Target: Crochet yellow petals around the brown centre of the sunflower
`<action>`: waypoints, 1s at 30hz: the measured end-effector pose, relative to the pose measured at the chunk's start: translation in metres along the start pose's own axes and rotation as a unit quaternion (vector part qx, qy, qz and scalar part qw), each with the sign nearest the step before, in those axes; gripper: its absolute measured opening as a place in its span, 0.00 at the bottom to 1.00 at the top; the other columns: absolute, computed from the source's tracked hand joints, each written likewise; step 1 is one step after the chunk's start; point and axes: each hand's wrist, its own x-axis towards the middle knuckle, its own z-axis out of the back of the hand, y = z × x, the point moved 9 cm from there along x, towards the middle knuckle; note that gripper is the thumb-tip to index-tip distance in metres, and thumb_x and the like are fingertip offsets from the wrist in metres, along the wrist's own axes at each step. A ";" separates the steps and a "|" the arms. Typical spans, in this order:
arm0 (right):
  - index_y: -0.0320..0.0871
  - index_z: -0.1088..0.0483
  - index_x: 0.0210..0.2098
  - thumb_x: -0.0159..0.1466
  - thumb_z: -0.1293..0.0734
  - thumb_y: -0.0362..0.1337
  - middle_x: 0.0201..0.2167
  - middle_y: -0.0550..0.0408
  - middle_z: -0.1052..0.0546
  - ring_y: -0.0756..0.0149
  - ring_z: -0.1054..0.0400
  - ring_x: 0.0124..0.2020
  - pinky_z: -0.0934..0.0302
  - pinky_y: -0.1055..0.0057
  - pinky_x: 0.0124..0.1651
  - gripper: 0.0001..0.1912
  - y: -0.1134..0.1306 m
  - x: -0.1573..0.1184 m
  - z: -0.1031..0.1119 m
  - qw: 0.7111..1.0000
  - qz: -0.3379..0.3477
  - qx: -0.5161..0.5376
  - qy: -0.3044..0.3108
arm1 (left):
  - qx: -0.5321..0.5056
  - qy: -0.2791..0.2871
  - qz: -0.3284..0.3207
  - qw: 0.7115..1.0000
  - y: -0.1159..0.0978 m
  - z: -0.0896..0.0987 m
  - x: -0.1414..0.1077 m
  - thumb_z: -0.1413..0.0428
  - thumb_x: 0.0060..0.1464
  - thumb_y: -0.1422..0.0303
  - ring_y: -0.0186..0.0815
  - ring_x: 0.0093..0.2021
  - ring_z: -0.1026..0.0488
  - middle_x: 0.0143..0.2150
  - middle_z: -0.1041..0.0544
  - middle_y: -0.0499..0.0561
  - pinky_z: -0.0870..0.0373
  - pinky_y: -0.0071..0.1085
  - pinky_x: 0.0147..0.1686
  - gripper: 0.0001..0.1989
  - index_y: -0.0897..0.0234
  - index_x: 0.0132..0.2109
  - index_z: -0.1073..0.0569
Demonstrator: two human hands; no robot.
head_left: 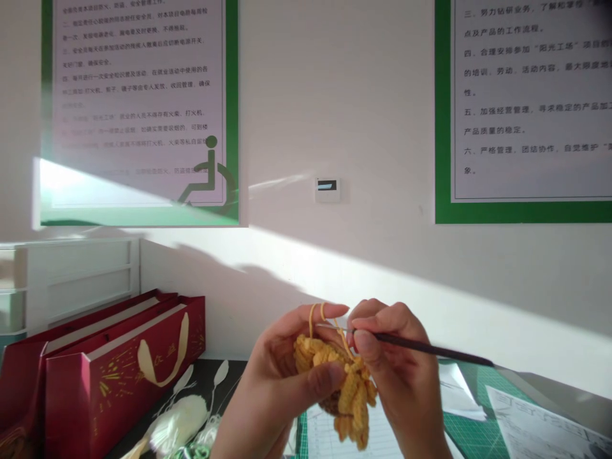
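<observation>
My left hand (299,376) grips a yellow crocheted piece (356,398) with thick petal-like lobes and a brown patch underneath. Yellow yarn (312,319) loops around the raised left index finger and runs down to the piece. In my right hand (394,363) is a crochet hook (430,347) with a dark handle, pinched between thumb and fingers. Its thin metal shaft points left, close to the strands between the two hands. Whether the hook tip has caught a strand is too small to tell.
Dark red gift bags (129,376) stand at left before a white drawer unit (90,271). Near them lie a ball of white yarn (179,421) and green yarn (194,451). Paper sheets (540,424) rest on a green cutting mat (471,433). Behind is a wall with posters.
</observation>
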 end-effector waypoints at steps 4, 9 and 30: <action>0.50 0.24 0.49 0.62 0.30 0.22 0.36 0.55 0.21 0.63 0.27 0.36 0.32 0.64 0.35 0.21 0.035 -0.012 0.001 0.948 0.234 -0.214 0.021 | -0.049 0.065 0.020 0.996 0.006 -0.009 0.003 0.30 0.51 0.76 0.33 0.31 0.23 0.33 0.21 0.49 0.27 0.28 0.32 0.10 0.64 0.33 0.25; 0.51 0.24 0.45 0.69 0.33 0.32 0.31 0.56 0.22 0.61 0.29 0.32 0.33 0.59 0.36 0.09 0.017 -0.010 0.005 0.987 0.153 -0.031 -0.034 | -0.116 0.126 0.087 0.981 0.014 -0.019 0.005 0.30 0.46 0.77 0.32 0.34 0.24 0.35 0.22 0.52 0.28 0.24 0.35 0.13 0.68 0.39 0.23; 0.46 0.34 0.32 0.70 0.32 0.43 0.24 0.63 0.33 0.74 0.41 0.24 0.42 0.75 0.29 0.13 -0.027 -0.006 -0.017 0.961 -0.194 0.198 0.005 | 0.068 0.110 -0.004 0.992 0.004 -0.009 0.000 0.33 0.57 0.71 0.30 0.29 0.26 0.34 0.24 0.49 0.33 0.23 0.28 0.13 0.62 0.42 0.31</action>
